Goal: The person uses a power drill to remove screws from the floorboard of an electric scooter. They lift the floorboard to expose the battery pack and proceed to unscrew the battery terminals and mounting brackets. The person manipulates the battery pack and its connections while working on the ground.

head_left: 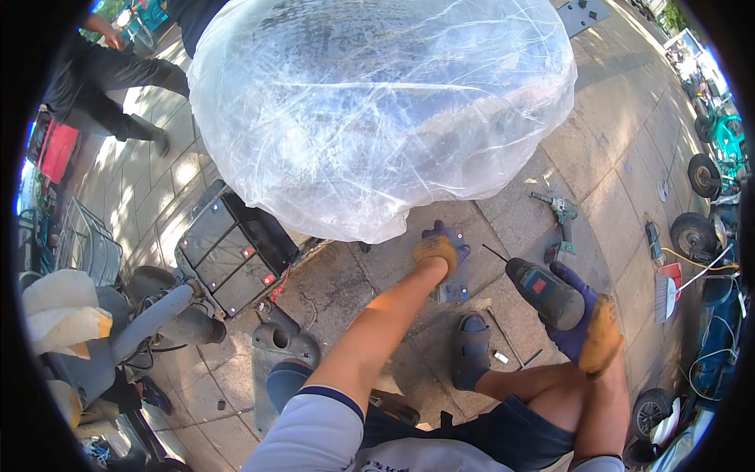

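Note:
My right hand [583, 324], in a purple and tan work glove, is closed round the handle of a dark power drill [545, 293]. The drill's long thin bit points up and left, toward my left hand. My left hand [440, 248], gloved alike, grips a narrow grey metal plate [452, 289] low over the paving, its fingers partly hidden. The plate has small red and blue spots at its ends. Apart from the plate, the bit's tip ends in the air to its right. A large bulky thing wrapped in clear plastic [377, 126] rises just beyond my left hand.
A second cordless drill [563, 224] stands on the paving at right. A long rod tool [503, 334] and a small white piece [501, 357] lie by my right foot. At left sits a black battery box [232, 252] with red wires. Another person's legs [118, 86] are far left.

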Action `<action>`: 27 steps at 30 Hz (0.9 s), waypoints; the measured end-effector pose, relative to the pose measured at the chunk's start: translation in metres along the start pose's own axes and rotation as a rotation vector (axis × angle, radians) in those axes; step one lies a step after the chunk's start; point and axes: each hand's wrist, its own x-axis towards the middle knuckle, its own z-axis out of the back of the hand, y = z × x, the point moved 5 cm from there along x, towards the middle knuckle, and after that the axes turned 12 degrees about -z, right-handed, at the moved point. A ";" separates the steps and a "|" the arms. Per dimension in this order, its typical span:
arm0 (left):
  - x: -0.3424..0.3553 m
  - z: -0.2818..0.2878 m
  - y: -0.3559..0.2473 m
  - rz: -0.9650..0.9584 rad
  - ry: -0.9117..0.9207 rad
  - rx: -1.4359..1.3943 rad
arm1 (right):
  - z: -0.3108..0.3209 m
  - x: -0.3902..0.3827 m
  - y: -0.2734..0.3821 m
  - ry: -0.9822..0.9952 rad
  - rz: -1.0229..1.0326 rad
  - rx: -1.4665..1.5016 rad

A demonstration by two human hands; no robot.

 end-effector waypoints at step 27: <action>-0.066 0.245 0.245 0.422 -0.800 -0.434 | -0.003 -0.118 0.008 -0.112 -0.205 0.158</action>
